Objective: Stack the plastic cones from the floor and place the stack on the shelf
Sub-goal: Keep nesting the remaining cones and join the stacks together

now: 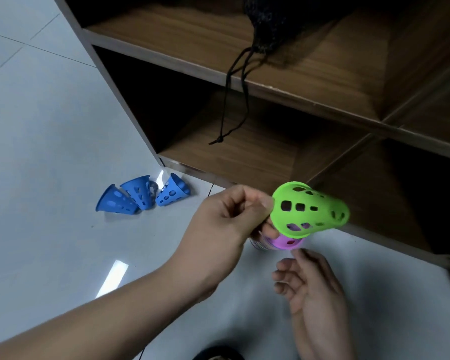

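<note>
On the pale floor (49, 131) at the left, three blue cones (140, 194) lie on their sides in a close cluster, just in front of the lower corner of the wooden shelf (283, 84); the leftmost one and the middle one touch, and the third lies just beside them with its wide rim toward the shelf. From the lower left edge a bare forearm runs diagonally up toward the centre, ending in the left hand (224, 219), seen from its back with the wrist roughly straight. Its fingers (268, 228) are curled and pinched together with the thumb on the wide rim of the green cone (309, 209), which is held in the air, tilted, its narrow end pointing right toward the shelf's bottom compartment. Directly beneath the green cone, a purple cone (287, 242) shows partly, and whether the left hand also grips it cannot be told. Lower and to the right, the right hand (309, 281) rises from the bottom edge, palm turned up and inward, its fingers loosely curled and apart, holding nothing; the index fingertip reaches up just below the purple cone, and contact is unclear. On the shelf's upper board sits a dark mesh bag (270, 24), its black drawstring (231, 100) hanging over the edge into the compartment below.
</note>
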